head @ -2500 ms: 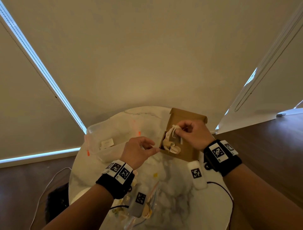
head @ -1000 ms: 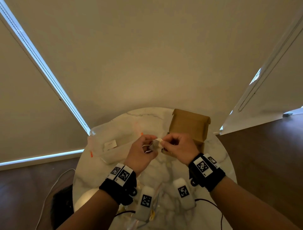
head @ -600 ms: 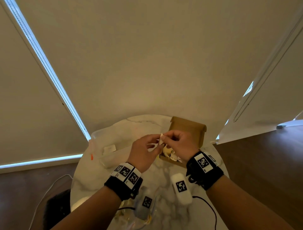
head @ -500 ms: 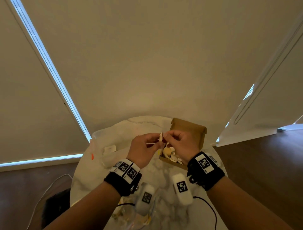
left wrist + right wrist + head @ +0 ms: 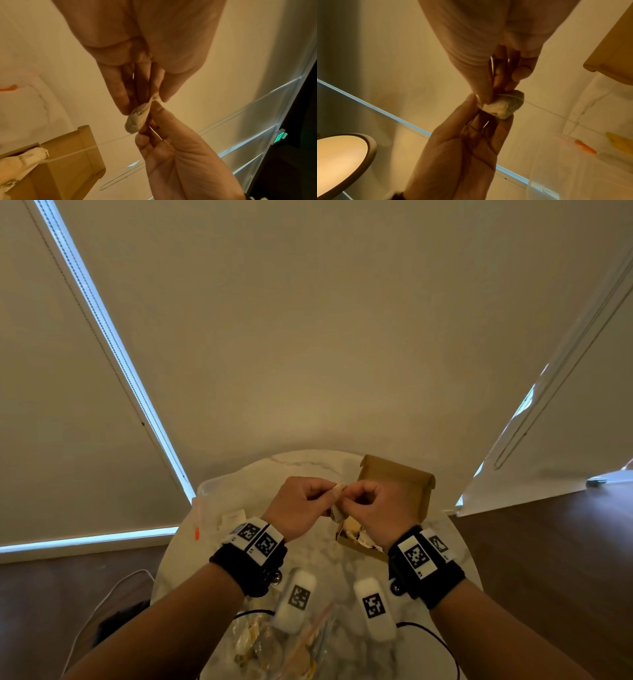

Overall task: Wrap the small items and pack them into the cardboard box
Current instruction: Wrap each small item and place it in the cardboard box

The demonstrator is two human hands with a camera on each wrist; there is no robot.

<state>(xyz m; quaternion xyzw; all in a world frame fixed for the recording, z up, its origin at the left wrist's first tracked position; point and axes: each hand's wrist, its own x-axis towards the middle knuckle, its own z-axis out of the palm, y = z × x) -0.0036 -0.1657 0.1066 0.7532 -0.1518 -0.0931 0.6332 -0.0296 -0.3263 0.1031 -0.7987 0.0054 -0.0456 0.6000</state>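
**Both hands pinching a small wrapped item above the table, beside the open cardboard box.**

The left hand point(image 5: 298, 506) and right hand point(image 5: 376, 510) each pinched an end of the small wrapped item point(image 5: 137, 119), held in the air between them just left of the cardboard box point(image 5: 397, 484), in which other pale bundles point(image 5: 356, 534) already lay. A thin thread point(image 5: 544, 109) trailed from the wrapping. To finish this step well, the paper would probably need twisting tight at both ends with the bundle kept over the box, so that a slip drops it inside; the thread might snag. The work surface was a round marble-patterned table point(image 5: 308, 463) bearing a clear plastic bag point(image 5: 219, 494). Drawn roller blinds point(image 5: 308, 337) closed off the room, with daylight at their edges, and the floor was dark wood point(image 5: 548, 559).
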